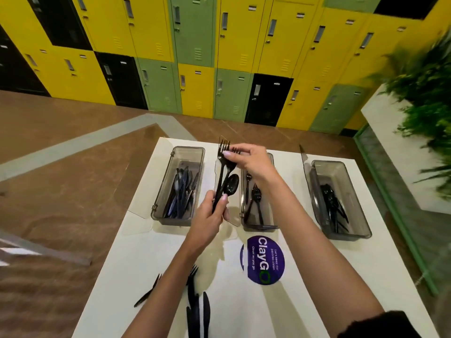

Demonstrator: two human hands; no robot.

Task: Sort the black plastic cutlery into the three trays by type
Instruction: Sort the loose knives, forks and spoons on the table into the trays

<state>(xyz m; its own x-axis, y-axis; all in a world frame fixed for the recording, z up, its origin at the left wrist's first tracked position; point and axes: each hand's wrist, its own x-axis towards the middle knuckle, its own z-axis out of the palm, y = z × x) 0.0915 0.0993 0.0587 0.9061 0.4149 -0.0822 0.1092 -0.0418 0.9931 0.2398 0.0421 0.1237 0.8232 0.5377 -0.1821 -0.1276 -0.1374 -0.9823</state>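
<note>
Left hand (214,211) clamped on handles of upright fork-and-spoon bundle (225,176), right hand (249,158) pinching fork (223,152) tines at top, fork tray (258,191) just right, nearer right hand.

Views: only one is given, so no part of the scene is shared with a second
Position: worn on the head, above the near edge of the white table (136,252)
Direction: forward and steeply down, with the lockers (195,45) met at the top of the frame
Nearness: both forearms are seen close, the three trays (341,167) beyond them
Lens: wide-angle (straight edges are bent, the right margin is blurred)
</note>
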